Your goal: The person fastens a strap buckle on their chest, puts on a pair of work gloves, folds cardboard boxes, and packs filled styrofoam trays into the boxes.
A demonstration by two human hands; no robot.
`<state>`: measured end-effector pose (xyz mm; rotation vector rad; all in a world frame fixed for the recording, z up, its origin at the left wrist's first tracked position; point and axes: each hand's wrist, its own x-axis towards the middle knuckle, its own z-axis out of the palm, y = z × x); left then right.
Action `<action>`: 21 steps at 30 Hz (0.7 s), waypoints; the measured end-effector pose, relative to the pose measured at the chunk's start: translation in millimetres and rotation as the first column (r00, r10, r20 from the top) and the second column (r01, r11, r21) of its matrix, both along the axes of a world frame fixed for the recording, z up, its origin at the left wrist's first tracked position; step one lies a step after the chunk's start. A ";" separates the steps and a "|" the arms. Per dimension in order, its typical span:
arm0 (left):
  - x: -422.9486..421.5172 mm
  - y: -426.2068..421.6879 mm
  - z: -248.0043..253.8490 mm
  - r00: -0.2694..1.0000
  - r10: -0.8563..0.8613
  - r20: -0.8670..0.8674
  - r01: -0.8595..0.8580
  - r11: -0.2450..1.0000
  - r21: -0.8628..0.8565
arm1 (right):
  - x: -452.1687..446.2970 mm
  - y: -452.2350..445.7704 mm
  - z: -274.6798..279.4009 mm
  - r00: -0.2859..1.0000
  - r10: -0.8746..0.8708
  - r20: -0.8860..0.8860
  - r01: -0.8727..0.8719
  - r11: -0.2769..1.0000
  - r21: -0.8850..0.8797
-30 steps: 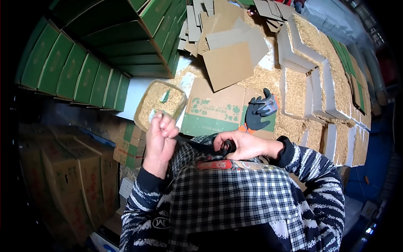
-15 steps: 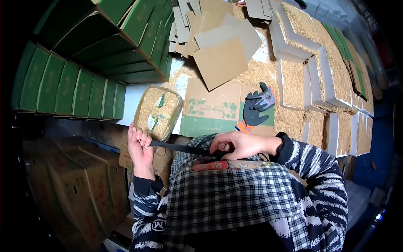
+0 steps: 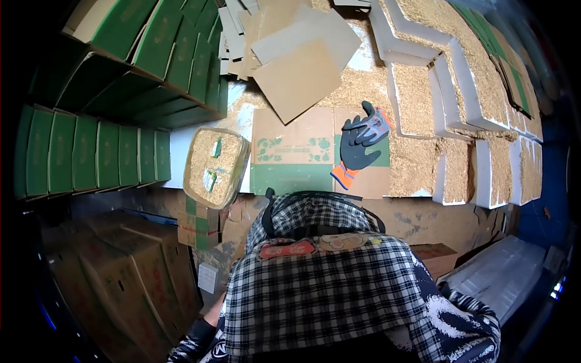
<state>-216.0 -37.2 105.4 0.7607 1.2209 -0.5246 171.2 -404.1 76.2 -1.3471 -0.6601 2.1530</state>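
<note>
1. Green boxes (image 3: pixel 97 157), far left.
2. Left hand (image 3: pixel 212 313) mostly hidden beside checked apron (image 3: pixel 321 290); can't tell grip.
3. Tub (image 3: pixel 239 175) with 2 packets (image 3: pixel 216 147).
4. Apron on person's front, black strap (image 3: pixel 376 219) near top.
5. Gloves (image 3: pixel 362 145) on cardboard (image 3: pixel 293 175).
6. Right hand out of sight; can't tell grip.

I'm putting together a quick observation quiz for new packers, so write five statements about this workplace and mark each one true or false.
1. The gloves lie on printed cardboard. True.
2. The tub holds nothing. False: it holds loose tan material and two small green-and-white packets.
3. The green boxes stand between tub and gloves. False: they stand left of the tub.
4. The checked apron has a red patch. True.
5. A hand rests on the apron. False: neither hand is visible.
</note>
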 end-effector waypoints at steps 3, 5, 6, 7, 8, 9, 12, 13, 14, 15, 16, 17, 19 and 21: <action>3.9 1.6 -0.6 0.999 -0.035 0.001 0.035 0.999 0.016 | -14.8 -13.0 2.1 0.996 -0.084 -0.003 0.084 0.996 -0.027; 7.2 1.4 -0.9 0.998 -0.057 -0.004 0.057 0.998 0.027 | -21.8 -19.2 0.4 0.992 -0.130 -0.005 0.130 0.991 -0.026; 8.3 0.6 -0.3 0.998 -0.067 -0.005 0.067 0.997 0.032 | -24.5 -21.9 0.6 0.989 -0.149 -0.004 0.149 0.989 -0.023; 10.0 0.9 1.0 0.997 -0.077 -0.006 0.077 0.996 0.038 | -27.0 -24.1 -0.2 0.986 -0.164 -0.006 0.164 0.986 -0.016; 12.9 1.3 2.2 0.996 -0.085 -0.001 0.085 0.995 0.042 | -28.9 -25.4 0.5 0.984 -0.179 -0.004 0.179 0.984 -0.006; 14.6 2.0 3.8 0.996 -0.093 0.002 0.092 0.995 0.046 | -31.6 -28.7 -0.2 0.982 -0.190 -0.001 0.190 0.982 0.000; 17.2 1.5 6.8 0.994 -0.108 -0.004 0.109 0.993 0.055 | -38.4 -33.5 -0.9 0.973 -0.231 -0.006 0.232 0.973 0.014; 18.4 2.0 7.3 0.993 -0.116 -0.001 0.116 0.992 0.059 | -39.8 -34.7 -0.9 0.970 -0.242 -0.006 0.242 0.970 0.026; 19.5 2.7 8.3 0.992 -0.123 0.002 0.123 0.990 0.062 | -41.4 -36.4 -0.4 0.968 -0.250 -0.006 0.250 0.968 0.036; 19.8 3.5 9.2 0.991 -0.132 0.003 0.131 0.989 0.066 | -44.3 -38.1 0.5 0.966 -0.260 -0.006 0.260 0.965 0.045; 22.2 5.0 8.1 0.990 -0.144 0.008 0.143 0.987 0.069 | -44.8 -39.0 0.5 0.963 -0.270 -0.001 0.269 0.961 0.059; 22.5 5.4 9.2 0.989 -0.147 0.005 0.147 0.987 0.066 | -46.7 -40.6 1.9 0.960 -0.281 -0.004 0.281 0.957 0.070; 25.5 7.9 8.9 0.987 -0.158 0.006 0.157 0.985 0.066 | -49.0 -40.8 1.8 0.954 -0.299 -0.010 0.298 0.950 0.090; 30.6 11.0 9.4 0.987 -0.163 0.007 0.162 0.984 0.067 | -51.1 -37.7 -3.2 0.947 -0.321 -0.005 0.319 0.941 0.113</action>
